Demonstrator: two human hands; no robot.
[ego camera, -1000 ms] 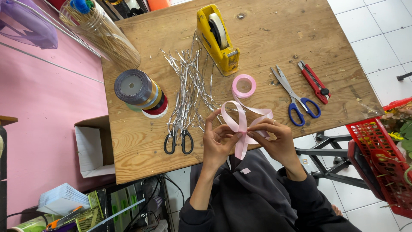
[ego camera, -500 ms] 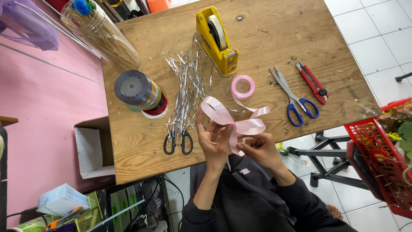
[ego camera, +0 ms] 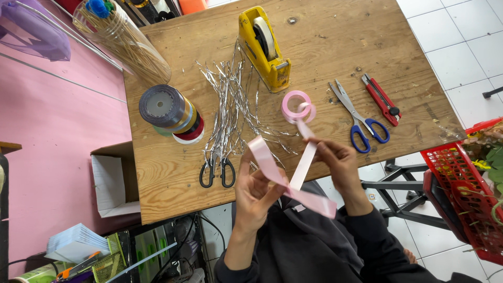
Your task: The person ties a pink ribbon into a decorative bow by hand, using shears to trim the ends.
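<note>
Seen from above, a wooden table (ego camera: 325, 52) holds two pairs of scissors: one with black handles (ego camera: 217, 169) near the front edge and one with blue handles (ego camera: 360, 121) to the right. There is one red utility knife (ego camera: 381, 98), one yellow tape dispenser (ego camera: 264, 47), one small roll of pink ribbon (ego camera: 297, 106), one stack of ribbon spools (ego camera: 172, 113), one clear jar of thin sticks (ego camera: 121, 41), and a loose pile of silver wire ties (ego camera: 230, 102) too many to count.

Two hands work just in front of the table's edge. The left hand (ego camera: 257, 191) pinches a folded length of pink ribbon (ego camera: 285, 178) between thumb and fingers, closed tight on the crossing point. The right hand (ego camera: 335, 160) holds the strand that runs up to the small roll, fingers curled narrowly around it. A loose tail of ribbon hangs down toward the person's dark top.

A red basket (ego camera: 461, 188) stands to the right, off the table.
</note>
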